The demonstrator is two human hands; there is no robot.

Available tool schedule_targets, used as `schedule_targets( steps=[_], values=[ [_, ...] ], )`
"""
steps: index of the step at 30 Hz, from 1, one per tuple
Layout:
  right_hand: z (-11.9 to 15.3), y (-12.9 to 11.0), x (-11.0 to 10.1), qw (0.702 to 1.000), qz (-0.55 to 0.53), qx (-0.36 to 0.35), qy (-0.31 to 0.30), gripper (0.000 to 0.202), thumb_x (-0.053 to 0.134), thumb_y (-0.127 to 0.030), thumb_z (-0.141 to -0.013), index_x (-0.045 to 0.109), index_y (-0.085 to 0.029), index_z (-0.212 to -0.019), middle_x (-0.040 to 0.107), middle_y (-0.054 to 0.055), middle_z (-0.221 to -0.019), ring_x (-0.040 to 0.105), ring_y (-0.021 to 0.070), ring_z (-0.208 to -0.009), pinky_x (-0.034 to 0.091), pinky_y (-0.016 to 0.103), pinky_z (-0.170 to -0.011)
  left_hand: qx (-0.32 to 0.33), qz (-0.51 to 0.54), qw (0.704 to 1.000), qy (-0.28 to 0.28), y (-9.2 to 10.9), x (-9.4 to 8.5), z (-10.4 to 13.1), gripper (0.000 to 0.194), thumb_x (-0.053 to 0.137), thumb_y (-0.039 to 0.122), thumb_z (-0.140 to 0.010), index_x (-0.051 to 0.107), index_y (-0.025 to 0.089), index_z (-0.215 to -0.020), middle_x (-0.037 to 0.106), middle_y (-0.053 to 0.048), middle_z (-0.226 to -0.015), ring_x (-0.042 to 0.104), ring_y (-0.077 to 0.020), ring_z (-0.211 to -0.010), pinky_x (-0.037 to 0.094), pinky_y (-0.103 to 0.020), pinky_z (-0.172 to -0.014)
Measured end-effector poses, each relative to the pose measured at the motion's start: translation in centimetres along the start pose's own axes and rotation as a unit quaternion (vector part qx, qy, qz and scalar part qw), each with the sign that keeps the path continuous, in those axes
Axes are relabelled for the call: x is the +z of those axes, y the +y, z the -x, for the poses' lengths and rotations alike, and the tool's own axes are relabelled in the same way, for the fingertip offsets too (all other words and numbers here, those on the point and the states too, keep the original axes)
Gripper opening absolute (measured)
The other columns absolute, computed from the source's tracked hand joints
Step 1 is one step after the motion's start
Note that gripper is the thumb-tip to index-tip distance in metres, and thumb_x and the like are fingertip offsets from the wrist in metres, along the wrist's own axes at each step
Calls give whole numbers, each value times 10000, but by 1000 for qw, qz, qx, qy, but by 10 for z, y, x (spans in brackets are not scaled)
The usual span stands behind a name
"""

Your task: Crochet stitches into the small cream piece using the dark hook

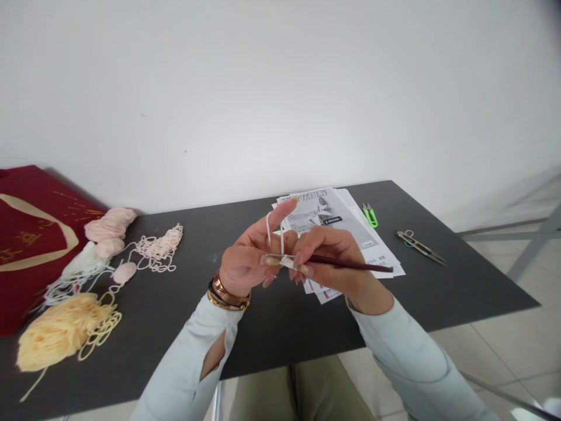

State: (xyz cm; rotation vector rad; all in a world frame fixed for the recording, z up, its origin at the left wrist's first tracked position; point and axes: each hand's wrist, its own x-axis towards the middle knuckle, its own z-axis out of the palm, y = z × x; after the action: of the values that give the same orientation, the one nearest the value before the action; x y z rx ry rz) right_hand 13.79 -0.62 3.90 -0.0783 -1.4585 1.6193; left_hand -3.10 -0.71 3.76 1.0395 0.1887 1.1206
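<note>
My right hand (335, 260) grips a crochet hook (350, 264) with a dark red handle that points out to the right. The hook's thin shaft reaches left to a small piece of white crochet work (288, 262). My left hand (254, 254) pinches that piece between thumb and fingers, its index finger raised. White yarn (269, 229) loops over the raised finger and runs down to the work. Both hands are close together above the dark table, in front of the printed sheets. The hook's tip is partly hidden by my left fingers.
Printed sheets (350, 234) lie behind my hands. Green thread snips (370, 215) and metal tweezer-like snips (423, 248) are to the right. At left are yellow yarn (59, 333), pink yarn (111, 225), loose pale yarn (160, 248) and a red bag (26, 286) on the dark table (175, 327).
</note>
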Motion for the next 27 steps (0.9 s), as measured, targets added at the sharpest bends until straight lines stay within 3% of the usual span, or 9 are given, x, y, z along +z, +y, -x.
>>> schedule_targets(
  steps=[10,16,21,27],
  values=[
    [1,0,1,1000,-7,-5,-4,146,641,-48,-846,671,-165,-927,645,33,-839,616,115,-758,481,239,-654,9,0,1000,-21,1,-1,0,579,672,192,-704,652,312,-1270,458,15,-416,420,-161,-535,361,-232,-458],
    [0,-1,1,1000,9,-14,0,134,652,-55,-841,669,-164,-916,654,31,-825,626,121,-760,492,251,-669,-3,-27,1000,1,0,-6,1,626,679,233,-692,617,263,-1314,467,12,-426,424,-167,-543,361,-242,-471],
    [-1,0,0,999,16,-25,-11,141,641,-49,-846,665,-168,-917,660,36,-828,617,134,-770,489,270,-659,11,-4,1000,-28,2,-6,-2,576,639,169,-692,665,268,-1259,506,7,-429,439,-161,-542,397,-254,-509],
    [0,4,-4,1000,8,-21,-12,114,664,-99,-847,661,-179,-929,663,31,-818,621,157,-778,491,311,-673,-15,0,1000,-23,5,-8,-1,604,650,181,-681,644,261,-1280,564,15,-477,495,-150,-506,420,-261,-509]
  ],
)
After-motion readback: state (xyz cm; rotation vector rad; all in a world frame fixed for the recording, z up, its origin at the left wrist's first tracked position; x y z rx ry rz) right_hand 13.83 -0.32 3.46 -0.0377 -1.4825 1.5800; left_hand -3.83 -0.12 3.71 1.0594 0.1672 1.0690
